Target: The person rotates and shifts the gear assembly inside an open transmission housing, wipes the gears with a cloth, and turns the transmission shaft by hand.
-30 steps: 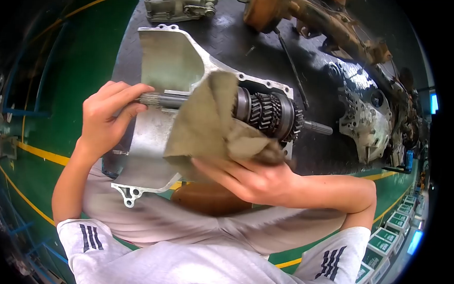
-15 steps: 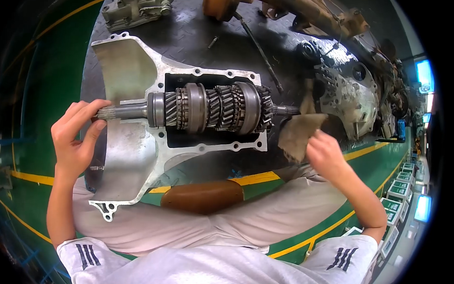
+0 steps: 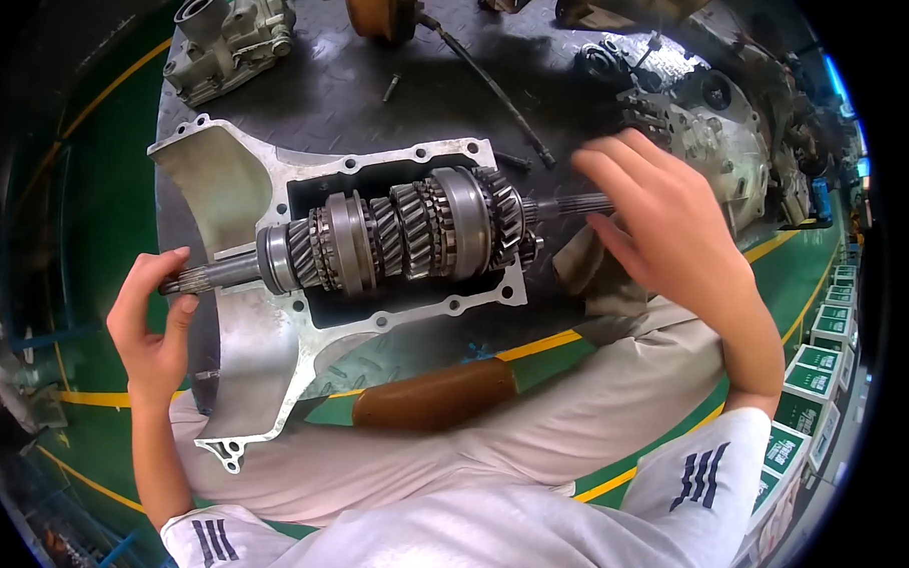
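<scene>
A gear shaft (image 3: 351,242) with several helical gears and collars lies across a silver gearbox housing (image 3: 271,368). My left hand (image 3: 153,309) pinches its splined left end between thumb and fingers. At the right end, my right hand (image 3: 662,206) is open, thumb below and fingers above the thin splined shaft end, which runs between them; contact is unclear. Beneath that hand a brown cloth (image 3: 581,256) hangs at the table edge, partly hidden by the hand and wrist.
A metal casting (image 3: 233,44) stands at the back left of the dark table (image 3: 341,85). A bolt (image 3: 391,88) and a long rod (image 3: 486,85) lie behind the housing. Another casing (image 3: 734,159) is at the right. A brown stool (image 3: 436,394) stands between my knees.
My right hand has let go of the cloth and come up to the shaft's right end. The view has shifted and turned slightly; my left hand stays on the left end.
</scene>
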A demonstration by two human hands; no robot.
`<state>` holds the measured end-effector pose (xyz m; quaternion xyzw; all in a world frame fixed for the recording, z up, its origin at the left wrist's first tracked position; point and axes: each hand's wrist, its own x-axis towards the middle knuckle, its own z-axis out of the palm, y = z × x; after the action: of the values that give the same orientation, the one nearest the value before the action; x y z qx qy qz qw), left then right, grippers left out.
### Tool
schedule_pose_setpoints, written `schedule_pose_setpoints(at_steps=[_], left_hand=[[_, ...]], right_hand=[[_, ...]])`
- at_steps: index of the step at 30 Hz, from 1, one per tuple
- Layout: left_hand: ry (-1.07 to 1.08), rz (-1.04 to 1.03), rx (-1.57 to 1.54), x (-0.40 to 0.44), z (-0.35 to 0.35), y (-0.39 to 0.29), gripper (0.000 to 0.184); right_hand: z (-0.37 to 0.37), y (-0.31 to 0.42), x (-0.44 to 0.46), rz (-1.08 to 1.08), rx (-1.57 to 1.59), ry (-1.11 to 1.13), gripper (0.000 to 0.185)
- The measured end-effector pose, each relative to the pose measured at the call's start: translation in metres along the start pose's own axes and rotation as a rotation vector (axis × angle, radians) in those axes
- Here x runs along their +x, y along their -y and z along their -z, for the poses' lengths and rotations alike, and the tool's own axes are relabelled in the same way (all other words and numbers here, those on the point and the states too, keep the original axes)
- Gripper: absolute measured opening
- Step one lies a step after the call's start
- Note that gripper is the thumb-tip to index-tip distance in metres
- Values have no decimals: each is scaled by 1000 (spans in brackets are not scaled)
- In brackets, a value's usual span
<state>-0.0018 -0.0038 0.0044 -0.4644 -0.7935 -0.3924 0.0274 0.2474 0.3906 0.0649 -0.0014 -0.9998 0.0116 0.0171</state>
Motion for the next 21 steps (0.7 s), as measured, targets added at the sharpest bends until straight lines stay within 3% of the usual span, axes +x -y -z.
schedule_pose_setpoints(at_steps=[2,6,9,13,17,19,20,21], left_hand=[[20,-48,42,1,0,2,29],[58,-105,68,7,-4,4,26],[86,-113,47,12,-9,9,30],[70,-39,2,3,-10,19,45],[74,65,-65,-4,-9,20,50],[82,61,-83,-4,-8,21,49],[95,66,-85,-3,-7,20,48],[110,72,-88,-3,-6,20,47]], right_hand=[[-29,-16,14,148,102,33,44],[-44,-43,45,-49,596,591,19],[-60,-59,53,-44,710,842,25],[-61,-78,46,-17,806,850,28],[-28,-83,28,-127,455,876,40],[-22,-81,18,-34,476,647,53],[-31,-82,11,121,444,429,61],[-38,-81,10,111,442,433,61]])
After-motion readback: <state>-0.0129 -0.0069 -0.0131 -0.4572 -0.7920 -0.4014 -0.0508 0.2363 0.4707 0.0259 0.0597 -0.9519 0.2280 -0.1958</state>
